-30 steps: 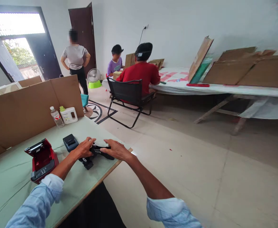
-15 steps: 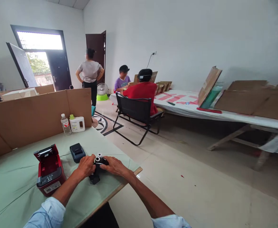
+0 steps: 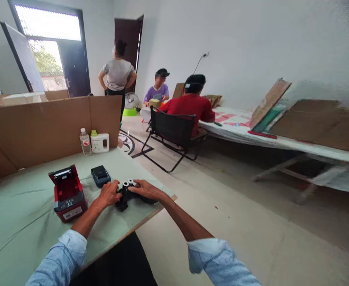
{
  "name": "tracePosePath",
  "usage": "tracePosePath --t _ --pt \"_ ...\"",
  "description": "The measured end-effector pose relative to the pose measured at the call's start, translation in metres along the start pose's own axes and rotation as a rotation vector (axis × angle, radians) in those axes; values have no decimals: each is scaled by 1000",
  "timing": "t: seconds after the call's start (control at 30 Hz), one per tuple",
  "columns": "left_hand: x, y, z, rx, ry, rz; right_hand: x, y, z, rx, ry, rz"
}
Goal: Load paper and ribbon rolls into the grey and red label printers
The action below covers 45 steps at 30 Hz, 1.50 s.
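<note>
My left hand (image 3: 110,194) is closed at the left side of a black object (image 3: 122,203) near the table's right edge. From the other side my right hand (image 3: 146,189) has its fingers wrapped on a dark item beside it. Between the hands show two small white rolls (image 3: 128,183). What exactly each hand grips is partly hidden by the fingers. To the left stands a red and black printer (image 3: 70,195) with its lid raised. A small dark blue device (image 3: 101,176) lies behind my left hand.
A cardboard screen (image 3: 52,133) runs along the table's back, with a water bottle (image 3: 85,142) and white jug (image 3: 100,142) before it. One person (image 3: 186,105) sits in a black chair; two others are farther back. A long table (image 3: 305,147) holds cardboard.
The camera view has shifted. My hands are slightly farther apart, and more of the black object shows between them. The seated person in red has an arm farther out to the right.
</note>
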<state>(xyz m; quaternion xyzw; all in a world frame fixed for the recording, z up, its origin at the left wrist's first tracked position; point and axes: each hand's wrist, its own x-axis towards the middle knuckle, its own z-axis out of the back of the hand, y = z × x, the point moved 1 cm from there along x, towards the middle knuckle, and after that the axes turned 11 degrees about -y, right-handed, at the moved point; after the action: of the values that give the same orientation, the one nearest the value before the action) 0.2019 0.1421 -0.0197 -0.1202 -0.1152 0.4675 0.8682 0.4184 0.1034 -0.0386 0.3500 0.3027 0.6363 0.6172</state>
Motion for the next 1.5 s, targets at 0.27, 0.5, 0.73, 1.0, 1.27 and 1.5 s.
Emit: tracePosePath --t 0.27,0.5,0.73,1.0,1.27,1.5 --pt "5 14 1 -13 24 -16 -2 -12 9 80 33 -104" --pt "11 3 -1 14 39 -33 6 -18 18 5 -29 -127" --pt "12 0 2 55 46 -55 2 -14 12 -100 21 -104" --pt "29 -11 13 80 61 -51 -9 -9 10 -285 -65 -96" --pt "19 -8 10 130 146 -117 -24 -3 5 -342 -65 -104" --pt "22 -22 5 102 43 -129 -22 -3 3 -346 -97 -97"
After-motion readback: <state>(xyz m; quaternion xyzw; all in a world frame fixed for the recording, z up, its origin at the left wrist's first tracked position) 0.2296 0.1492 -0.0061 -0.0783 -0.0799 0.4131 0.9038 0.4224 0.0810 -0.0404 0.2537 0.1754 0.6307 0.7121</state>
